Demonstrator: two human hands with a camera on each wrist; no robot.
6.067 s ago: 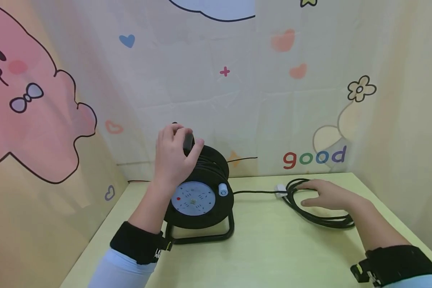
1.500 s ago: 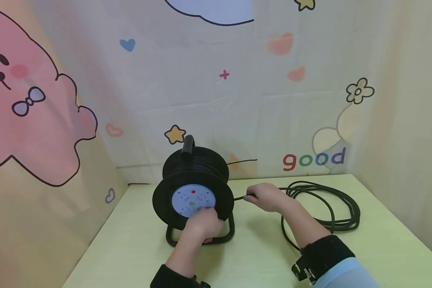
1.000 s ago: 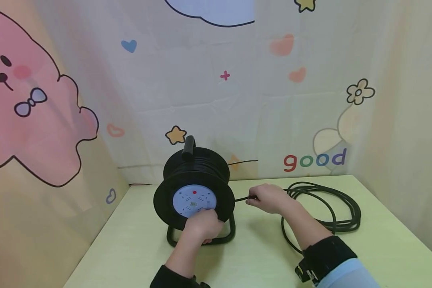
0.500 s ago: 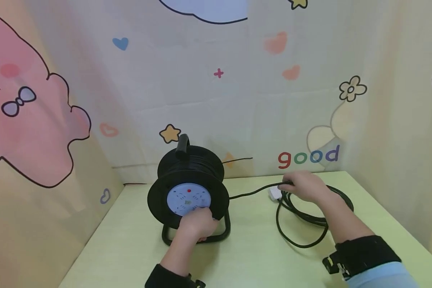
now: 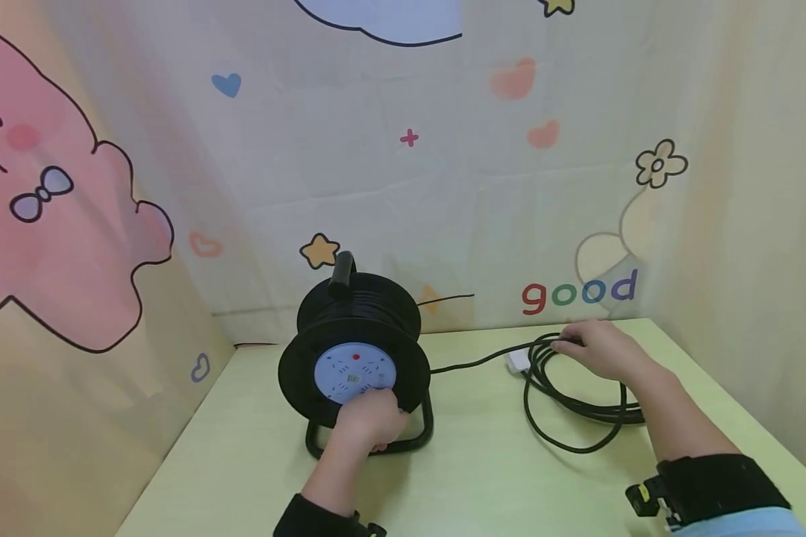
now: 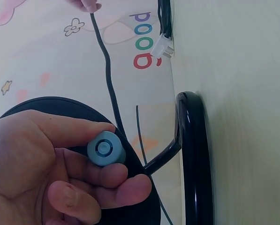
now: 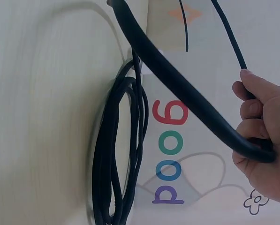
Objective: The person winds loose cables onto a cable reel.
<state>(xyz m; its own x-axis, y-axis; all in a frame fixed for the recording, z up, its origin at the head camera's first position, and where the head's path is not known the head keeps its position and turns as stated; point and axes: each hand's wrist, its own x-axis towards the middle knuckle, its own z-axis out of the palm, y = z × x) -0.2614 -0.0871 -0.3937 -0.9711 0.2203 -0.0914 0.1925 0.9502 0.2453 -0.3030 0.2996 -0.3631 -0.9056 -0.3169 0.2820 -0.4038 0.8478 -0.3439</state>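
Observation:
A black cable reel (image 5: pixel 294 377) with a pale blue socket face (image 5: pixel 339 369) stands upright on its tube frame, left of centre on the table. My left hand (image 5: pixel 372 421) is at the lower right of that face. In the left wrist view its thumb and fingers hold the round blue-grey crank knob (image 6: pixel 104 148). From the reel's right side a black cable (image 5: pixel 470 364) runs to my right hand (image 5: pixel 601 349), whose fingers are curled round it above the loose coil. That coil (image 7: pixel 107 164) lies on the table, and a white plug (image 5: pixel 518 361) sits at its left edge.
The reel's carrying handle (image 5: pixel 342 274) sticks up at the top. A cable loop (image 5: pixel 578 450) spreads towards the front of the pale table (image 5: pixel 242 462). A printed curtain (image 5: pixel 376 186) hangs right behind the table.
My left hand has gone from the top handle to the crank knob, and the reel face has turned. My right hand, lately close to the reel, has slid right along the cable.

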